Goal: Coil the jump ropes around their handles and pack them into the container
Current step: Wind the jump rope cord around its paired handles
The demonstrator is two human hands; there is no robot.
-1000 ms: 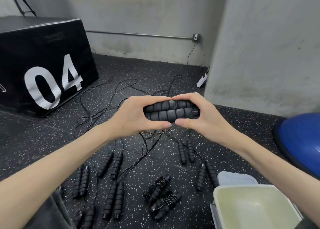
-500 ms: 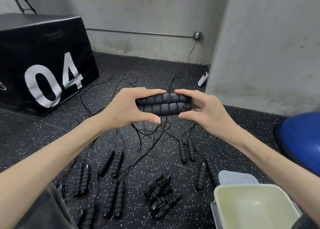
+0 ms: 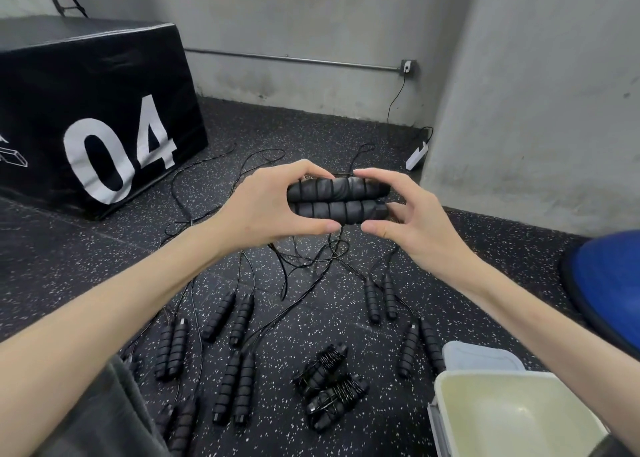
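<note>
The pair of handles (image 3: 336, 200) is held in mid-air at chest height, above the floor (image 3: 311, 138) and above the tangle of loose cords. The two ribbed black handles lie side by side, touching along their length, one over the other. Their long axis runs roughly level, left to right across the view, tilting slightly down toward the right; the narrower cord ends point right, into the right hand.

The left hand (image 3: 266, 207) grips the pair at its left end, thumb beneath and fingers curled over the top. The right hand (image 3: 405, 221) has thumb and forefinger curved around the right end; whether it pinches the handle tips or the cord (image 3: 332, 245) there cannot be told. The cord hangs down from the pair and trails to the floor.

Judging from this, the step in hand is starting the wrap. It would go best if the left hand keeps the two handles pressed flush so they do not scissor apart, while the right hand lays the cord in tight, even turns from one end, with steady tension.

Two wrapped ropes (image 3: 329, 384) lie on the floor below, just left of the open container (image 3: 446, 380), which appears to hold nothing yet. Several uncoiled handle pairs lie around them. A black box marked 04 (image 3: 104, 110) stands far left.
</note>
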